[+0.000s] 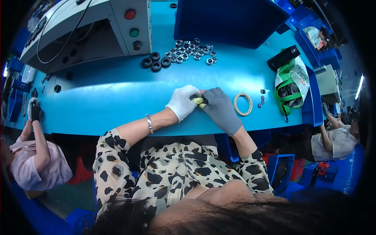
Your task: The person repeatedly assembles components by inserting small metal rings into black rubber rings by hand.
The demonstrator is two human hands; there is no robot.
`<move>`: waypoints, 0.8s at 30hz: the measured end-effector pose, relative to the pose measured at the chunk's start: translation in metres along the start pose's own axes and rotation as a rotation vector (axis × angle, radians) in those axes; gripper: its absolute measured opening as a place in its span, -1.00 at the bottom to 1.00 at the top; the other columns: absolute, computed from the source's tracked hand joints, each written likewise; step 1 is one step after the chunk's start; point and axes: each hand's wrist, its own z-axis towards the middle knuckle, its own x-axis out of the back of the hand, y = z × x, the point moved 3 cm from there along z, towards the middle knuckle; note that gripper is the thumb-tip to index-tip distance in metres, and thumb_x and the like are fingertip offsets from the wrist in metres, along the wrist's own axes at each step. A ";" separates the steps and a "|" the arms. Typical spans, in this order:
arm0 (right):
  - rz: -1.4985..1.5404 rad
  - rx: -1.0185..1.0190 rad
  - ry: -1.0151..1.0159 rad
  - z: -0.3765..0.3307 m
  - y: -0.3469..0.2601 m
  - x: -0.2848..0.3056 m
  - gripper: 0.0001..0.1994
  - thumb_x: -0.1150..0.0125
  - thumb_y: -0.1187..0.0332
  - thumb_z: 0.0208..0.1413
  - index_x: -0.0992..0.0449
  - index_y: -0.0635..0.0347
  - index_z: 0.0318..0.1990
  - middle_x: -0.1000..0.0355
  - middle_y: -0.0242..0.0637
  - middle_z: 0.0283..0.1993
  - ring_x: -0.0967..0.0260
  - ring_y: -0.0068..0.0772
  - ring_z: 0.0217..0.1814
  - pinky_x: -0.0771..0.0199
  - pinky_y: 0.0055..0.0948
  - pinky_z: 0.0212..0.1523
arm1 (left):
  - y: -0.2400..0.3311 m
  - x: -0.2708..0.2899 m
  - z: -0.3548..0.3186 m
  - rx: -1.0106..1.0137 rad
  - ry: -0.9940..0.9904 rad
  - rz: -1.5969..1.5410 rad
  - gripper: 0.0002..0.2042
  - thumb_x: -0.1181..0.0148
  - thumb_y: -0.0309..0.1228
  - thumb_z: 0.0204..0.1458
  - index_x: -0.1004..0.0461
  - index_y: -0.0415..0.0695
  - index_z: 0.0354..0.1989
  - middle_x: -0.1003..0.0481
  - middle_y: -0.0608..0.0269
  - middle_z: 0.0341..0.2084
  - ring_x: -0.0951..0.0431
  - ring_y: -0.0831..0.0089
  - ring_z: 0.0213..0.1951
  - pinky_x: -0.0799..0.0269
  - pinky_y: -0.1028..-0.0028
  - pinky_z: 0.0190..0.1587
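1. We see our left hand (182,103) in a white, knitted-looking fabric glove, its fingers curled narrow; a shiny metal bracelet (149,124) rings the wrist.
2. Our right hand (221,111) wears a smooth, close-fitting grey glove; its fingers bend inward, almost meeting those of the left.
3. Between both sets of fingertips we hold a small piece of yellow and dark material (198,100); it sits just above the near part of the smooth, glossy blue tabletop (102,105), and the fingers hide too much for us to tell its full shape.
4. Just beside our right hand lies a flat, pale beige ring (243,114); past it we see small, dark, round discs (263,98) in a loose group.
5. Beyond our hands sit thick, matte black rings (156,62), rubbery in look, pressed close together; next to them spreads a cluster of shiny, silvery round parts (188,51) with dark centres.
6. Behind these we have a deep blue, straight-walled bin (231,21); to its left stands a pale, boxy machine (133,23) with round red and green buttons.
7. Toward the right we find a white and green bag (291,84), creased and soft; a black cylinder (284,57) lies against its top.
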 end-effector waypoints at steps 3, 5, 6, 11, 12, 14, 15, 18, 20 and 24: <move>0.018 0.002 -0.039 -0.002 0.003 0.001 -0.54 -0.25 0.52 -0.05 -0.50 0.28 0.10 -0.47 -0.13 -0.11 -0.37 -0.04 -0.01 -0.47 -0.12 -0.05 | -0.002 0.000 -0.004 -0.029 0.005 -0.053 -0.76 -0.43 -0.60 -0.05 -0.60 -0.17 -0.17 -0.61 0.07 -0.27 -0.66 0.14 -0.27 -0.59 0.34 -0.19; 0.032 0.001 -0.050 -0.003 0.003 0.003 -0.52 -0.24 0.53 -0.04 -0.49 0.28 0.13 -0.47 -0.12 -0.10 -0.37 -0.03 0.00 -0.47 -0.12 -0.04 | -0.002 0.000 -0.006 -0.046 0.001 -0.096 -0.75 -0.43 -0.61 -0.06 -0.60 -0.17 -0.17 -0.61 0.07 -0.25 -0.67 0.14 -0.24 -0.60 0.33 -0.16; 0.075 -0.002 -0.070 -0.002 0.002 0.005 -0.50 -0.21 0.53 -0.03 -0.47 0.28 0.17 -0.46 -0.11 -0.07 -0.36 -0.02 0.01 -0.47 -0.12 -0.01 | 0.000 0.002 -0.007 -0.092 -0.003 -0.081 -0.74 -0.43 -0.62 -0.06 -0.60 -0.18 -0.17 -0.61 0.06 -0.23 -0.67 0.13 -0.22 -0.60 0.32 -0.14; 0.130 0.007 -0.192 0.000 -0.003 0.022 -0.48 -0.11 0.55 0.08 -0.43 0.30 0.27 -0.46 -0.03 -0.02 -0.38 -0.06 0.00 -0.44 -0.22 0.09 | 0.003 0.002 -0.008 -0.134 -0.002 -0.070 -0.73 -0.43 -0.63 -0.08 -0.59 -0.20 -0.17 -0.61 0.06 -0.18 -0.66 0.10 -0.17 -0.61 0.30 -0.10; 0.215 -0.017 -0.146 0.001 -0.001 0.027 -0.50 -0.05 0.54 0.12 -0.43 0.31 0.28 -0.47 -0.02 0.01 -0.39 -0.08 0.02 -0.42 -0.24 0.13 | 0.003 0.002 -0.007 -0.146 -0.016 -0.058 -0.73 -0.43 -0.63 -0.09 -0.59 -0.20 -0.17 -0.61 0.06 -0.17 -0.66 0.09 -0.16 -0.61 0.30 -0.10; 0.300 -0.039 -0.102 0.008 0.002 0.029 -0.52 0.00 0.52 0.17 -0.42 0.31 0.28 -0.47 0.00 0.03 -0.40 -0.10 0.05 -0.40 -0.26 0.17 | 0.004 0.002 -0.007 -0.156 -0.028 -0.047 -0.73 -0.43 -0.63 -0.09 -0.59 -0.19 -0.17 -0.61 0.06 -0.17 -0.66 0.08 -0.16 -0.61 0.30 -0.09; 0.329 -0.066 -0.025 0.013 0.005 0.030 -0.53 0.01 0.51 0.19 -0.42 0.30 0.28 -0.46 0.01 0.07 -0.38 -0.05 0.09 -0.40 -0.24 0.16 | 0.004 0.001 -0.007 -0.155 -0.021 -0.047 -0.72 -0.44 -0.62 -0.10 -0.59 -0.19 -0.17 -0.61 0.06 -0.16 -0.66 0.08 -0.16 -0.61 0.30 -0.09; 0.428 -0.088 0.072 0.024 0.013 0.019 -0.57 0.04 0.49 0.23 -0.42 0.30 0.25 -0.46 0.03 0.10 -0.39 -0.01 0.11 -0.41 -0.22 0.15 | 0.005 -0.001 -0.006 -0.148 -0.044 -0.034 -0.70 -0.46 -0.60 -0.11 -0.60 -0.18 -0.15 -0.60 0.06 -0.15 -0.65 0.08 -0.16 -0.61 0.28 -0.09; 0.499 -0.085 0.092 0.025 0.015 0.018 -0.59 0.07 0.49 0.24 -0.44 0.31 0.23 -0.47 0.03 0.08 -0.41 -0.04 0.09 -0.41 -0.23 0.14 | 0.008 -0.002 -0.006 -0.143 -0.076 -0.022 -0.68 -0.47 -0.59 -0.12 -0.60 -0.17 -0.14 -0.60 0.06 -0.14 -0.65 0.08 -0.16 -0.61 0.28 -0.09; 0.435 -0.142 -0.004 0.024 0.020 0.015 -0.62 0.10 0.50 0.28 -0.46 0.36 0.20 -0.50 -0.03 0.11 -0.45 -0.19 0.16 -0.38 -0.32 0.22 | 0.016 0.000 -0.003 -0.132 -0.069 -0.021 -0.69 -0.50 -0.54 -0.14 -0.61 -0.15 -0.17 -0.59 0.09 -0.15 -0.64 0.09 -0.17 -0.60 0.26 -0.09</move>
